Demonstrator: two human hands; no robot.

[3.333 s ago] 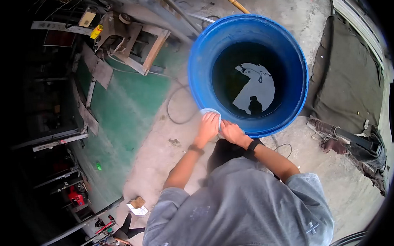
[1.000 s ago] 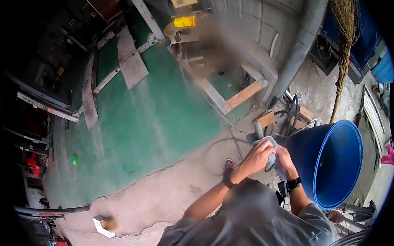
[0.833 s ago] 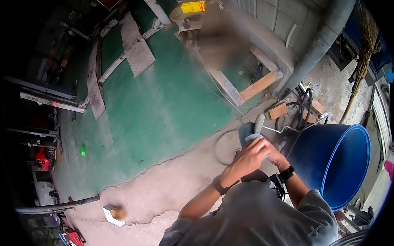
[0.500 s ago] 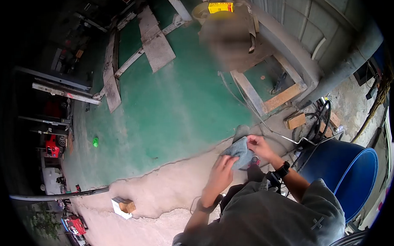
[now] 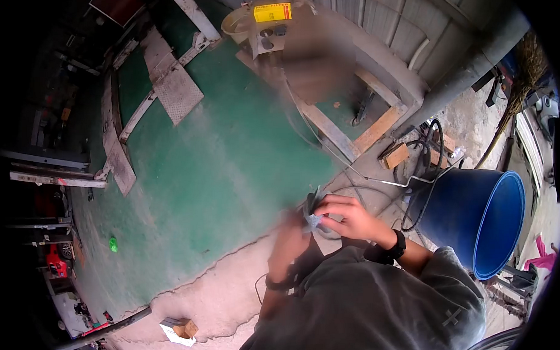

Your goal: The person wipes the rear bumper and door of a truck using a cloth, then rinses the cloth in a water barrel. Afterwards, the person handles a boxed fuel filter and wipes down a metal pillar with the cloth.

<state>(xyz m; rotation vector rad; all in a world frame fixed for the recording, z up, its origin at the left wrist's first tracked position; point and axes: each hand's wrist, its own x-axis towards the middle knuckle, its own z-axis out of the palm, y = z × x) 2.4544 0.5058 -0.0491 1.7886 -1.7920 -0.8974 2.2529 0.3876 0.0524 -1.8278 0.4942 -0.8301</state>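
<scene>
Head camera: the right hand (image 5: 349, 217) pinches a crumpled grey-blue fabric cloth (image 5: 313, 220) between bent fingers and thumb. The left hand (image 5: 288, 239), smeared by blur, sits against the cloth's other side; whether its fingers are closed cannot be told. The cloth is held up in front of the body, near the ragged edge where the green-painted floor (image 5: 200, 178) meets a pale concrete strip (image 5: 219, 288). If the right pinch loosens, the cloth could drop onto that concrete and pick up grit. A thin pale cable or pipe (image 5: 406, 184) runs past the strip's border; a careless step might snag it. Beyond the right arm stands a round, open-topped blue plastic barrel (image 5: 447, 200), which a wide elbow swing could bump. An open white-and-brown cardboard box (image 5: 176, 333) rests on the concrete strip.
</scene>
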